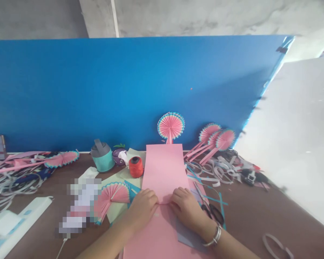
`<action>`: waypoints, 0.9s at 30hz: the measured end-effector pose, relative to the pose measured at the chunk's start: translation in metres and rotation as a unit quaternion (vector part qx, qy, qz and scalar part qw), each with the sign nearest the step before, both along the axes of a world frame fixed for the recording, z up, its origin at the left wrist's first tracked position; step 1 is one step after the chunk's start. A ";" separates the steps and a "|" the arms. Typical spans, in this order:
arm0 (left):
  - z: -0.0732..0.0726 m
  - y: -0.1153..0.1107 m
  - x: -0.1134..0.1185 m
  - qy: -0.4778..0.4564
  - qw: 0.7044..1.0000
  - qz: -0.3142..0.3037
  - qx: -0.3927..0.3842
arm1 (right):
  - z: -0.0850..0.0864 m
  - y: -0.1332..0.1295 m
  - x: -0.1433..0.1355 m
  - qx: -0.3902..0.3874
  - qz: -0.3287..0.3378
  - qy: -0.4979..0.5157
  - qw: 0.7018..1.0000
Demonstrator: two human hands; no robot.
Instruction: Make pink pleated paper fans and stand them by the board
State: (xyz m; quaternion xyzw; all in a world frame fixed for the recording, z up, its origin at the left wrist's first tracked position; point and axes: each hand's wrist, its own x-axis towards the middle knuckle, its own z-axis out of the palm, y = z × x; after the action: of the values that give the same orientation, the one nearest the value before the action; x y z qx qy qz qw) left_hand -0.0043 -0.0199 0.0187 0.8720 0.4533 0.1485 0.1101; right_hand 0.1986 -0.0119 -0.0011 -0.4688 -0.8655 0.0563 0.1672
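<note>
Both hands pinch the lower edge of a pink paper sheet (164,165) that stretches away from me across the table. My left hand (144,205) is closed on its left corner, fingers bent. At the right corner my right hand (185,207), with a silver bracelet on the wrist, is closed in the same way. Beneath my hands lies more pink paper (151,237), with a grey sheet (189,233) partly under the right wrist. Black-handled scissors (216,213) lie just right of my right hand. A half-open pink pleated fan (116,192) rests left of my left hand.
Finished round fans (171,126) lean against the blue partition (110,90). A red thread spool (136,167) and teal container (102,158) stand behind on the left. White strips (223,171) tangle at the right; a power strip (29,219) lies at the left.
</note>
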 end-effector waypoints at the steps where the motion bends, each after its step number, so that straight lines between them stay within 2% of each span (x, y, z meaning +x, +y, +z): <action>1: -0.003 0.000 -0.001 0.012 1.000 -0.003 0.008 | 0.000 0.000 0.000 -0.004 -0.002 0.003 1.000; 7: -0.003 -0.001 -0.008 0.087 0.994 -0.036 0.058 | -0.001 0.002 0.003 -0.020 0.006 0.019 1.000; 12: -0.006 0.001 -0.009 0.114 0.992 -0.016 0.045 | 0.003 0.001 0.003 -0.035 0.001 0.032 0.999; 17: -0.011 0.000 -0.007 0.072 0.997 -0.002 0.028 | 0.006 0.002 0.005 -0.037 -0.024 0.032 0.999; 20: -0.009 0.003 -0.012 -0.053 0.996 0.037 0.054 | 0.006 0.003 0.006 -0.031 -0.019 0.020 0.999; 22: -0.004 0.014 -0.022 -0.209 0.964 0.131 0.101 | 0.005 0.003 0.005 -0.031 -0.019 0.016 0.999; 24: 0.003 0.033 -0.036 -0.358 0.889 0.248 0.138 | 0.004 0.003 0.005 -0.030 -0.020 0.020 0.999; 26: 0.008 0.058 -0.052 -0.428 0.849 0.295 0.096 | 0.001 0.003 0.004 -0.024 -0.021 0.027 0.999; 27: 0.009 0.071 -0.060 -0.426 0.848 0.307 0.068 | 0.000 0.004 0.004 -0.021 -0.021 0.029 0.999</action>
State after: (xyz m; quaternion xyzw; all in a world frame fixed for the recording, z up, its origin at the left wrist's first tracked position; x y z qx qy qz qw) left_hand -0.0646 0.0506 0.0276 0.5447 0.5950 0.5621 0.1822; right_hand 0.2027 -0.0080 -0.0011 -0.4880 -0.8490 0.0847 0.1838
